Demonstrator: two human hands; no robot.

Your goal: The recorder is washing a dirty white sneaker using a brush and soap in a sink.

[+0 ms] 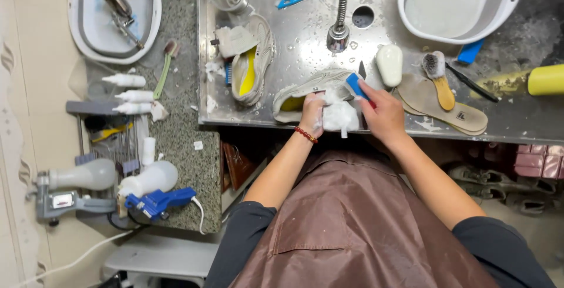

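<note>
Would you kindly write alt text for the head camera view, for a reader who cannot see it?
Seen from above, a person's left hand steadies a soapy pale sneaker in a steel sink while the right hand scrubs it with a blue brush. A second sneaker, an insole and a white basin lie nearby.
</note>
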